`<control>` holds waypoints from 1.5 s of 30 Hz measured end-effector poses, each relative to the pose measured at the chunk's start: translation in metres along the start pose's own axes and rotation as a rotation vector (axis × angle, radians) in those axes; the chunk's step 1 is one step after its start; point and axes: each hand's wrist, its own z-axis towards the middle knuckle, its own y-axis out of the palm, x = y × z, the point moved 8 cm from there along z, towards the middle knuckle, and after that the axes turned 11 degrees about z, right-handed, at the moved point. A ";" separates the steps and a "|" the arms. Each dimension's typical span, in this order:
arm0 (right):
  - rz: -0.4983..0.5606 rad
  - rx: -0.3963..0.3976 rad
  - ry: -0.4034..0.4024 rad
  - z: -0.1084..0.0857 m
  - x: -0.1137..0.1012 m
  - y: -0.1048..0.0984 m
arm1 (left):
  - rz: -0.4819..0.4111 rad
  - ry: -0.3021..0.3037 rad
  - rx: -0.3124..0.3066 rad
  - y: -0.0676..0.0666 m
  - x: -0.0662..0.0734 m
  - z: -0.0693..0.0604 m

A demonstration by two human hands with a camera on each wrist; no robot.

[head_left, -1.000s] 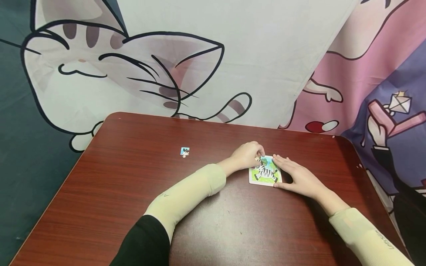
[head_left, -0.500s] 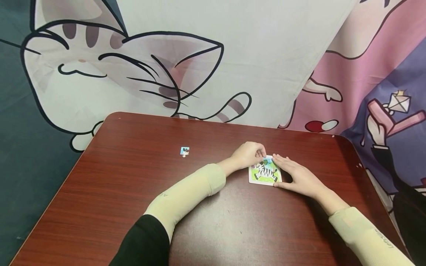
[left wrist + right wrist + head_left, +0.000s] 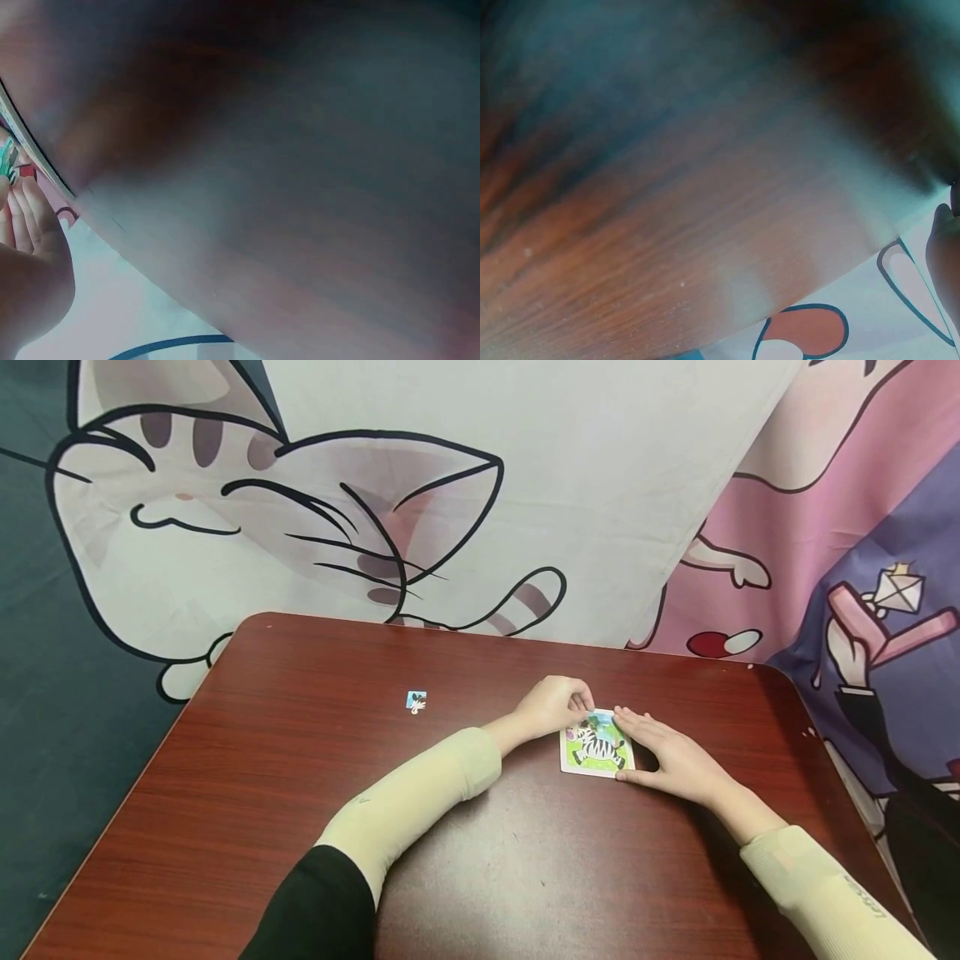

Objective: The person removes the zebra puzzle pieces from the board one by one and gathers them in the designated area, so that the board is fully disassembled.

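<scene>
A white-edged square zebra puzzle [image 3: 597, 750] lies flat on the brown table [image 3: 465, 860], right of centre. My left hand [image 3: 551, 706] is at its upper left corner with bent fingers; whether they pinch a piece cannot be told. In the left wrist view, something green [image 3: 7, 157] shows at the fingertips of the left hand [image 3: 34, 259]. The right hand [image 3: 671, 760] rests along the puzzle's right side, fingers straight, thumb at the lower right corner. A small blue and white puzzle piece [image 3: 416, 702] lies apart, farther left.
Behind the table's far edge hangs a white cloth [image 3: 600, 485] with a cartoon cat. Pink and purple printed cloth [image 3: 795, 560] hangs at the right. Part of the right hand [image 3: 945, 255] shows at the edge of the right wrist view.
The left hand has shifted slightly left and away, uncovering more of the puzzle's upper left part. The right hand and the loose piece stay where they were.
</scene>
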 end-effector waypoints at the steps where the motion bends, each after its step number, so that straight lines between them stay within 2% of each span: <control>1: -0.001 0.000 0.000 0.000 0.000 0.000 | -0.006 0.000 0.000 -0.001 -0.002 -0.001; 9: 0.004 -0.009 0.011 0.000 0.000 0.001 | -0.016 0.009 -0.011 -0.013 -0.016 -0.010; 26: -0.001 -0.010 0.034 -0.002 0.003 0.000 | -0.016 -0.026 0.011 -0.051 -0.061 -0.043; 33: 0.000 -0.011 0.032 -0.003 0.003 0.002 | -0.034 -0.072 -0.019 -0.062 -0.083 -0.057; 45: -0.004 -0.017 0.033 0.000 0.002 0.001 | -0.039 -0.129 -0.005 -0.091 -0.116 -0.081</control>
